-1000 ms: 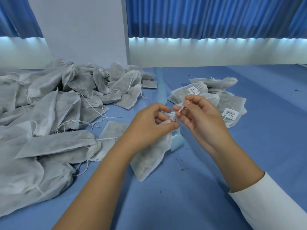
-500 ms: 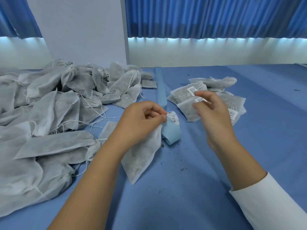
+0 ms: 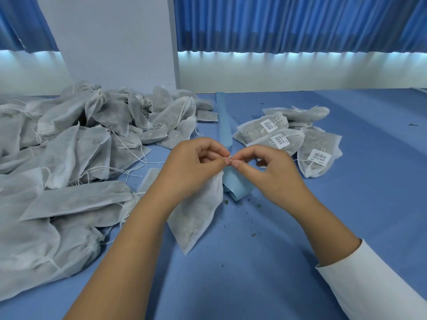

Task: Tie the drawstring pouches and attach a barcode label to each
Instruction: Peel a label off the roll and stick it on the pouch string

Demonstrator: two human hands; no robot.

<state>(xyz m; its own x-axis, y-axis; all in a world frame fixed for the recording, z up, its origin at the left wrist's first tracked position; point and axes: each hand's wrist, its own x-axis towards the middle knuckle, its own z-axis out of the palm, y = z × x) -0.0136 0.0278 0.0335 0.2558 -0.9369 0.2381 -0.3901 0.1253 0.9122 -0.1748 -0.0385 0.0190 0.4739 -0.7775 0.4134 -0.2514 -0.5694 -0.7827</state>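
Observation:
A white drawstring pouch (image 3: pixel 196 218) hangs from my left hand (image 3: pixel 194 167), which grips its gathered neck above the blue table (image 3: pixel 265 262). My right hand (image 3: pixel 268 172) meets the left at the fingertips. Both pinch a small white bit (image 3: pixel 229 158) at the pouch's neck; I cannot tell whether it is string or label. A light blue label backing strip (image 3: pixel 235 185) runs from behind my hands toward the far edge.
A big heap of unlabelled white pouches (image 3: pixel 69 158) with loose strings fills the left side. Several pouches with barcode labels (image 3: pixel 288 137) lie at the right rear. Dark crumbs (image 3: pixel 254 234) dot the table near the hands. A grey pillar (image 3: pixel 111 42) and blue curtains stand behind.
My right hand came back from over the labelled pouches to my left hand, and both now pinch at the pouch's neck. The label seen by my left fingers is now hidden.

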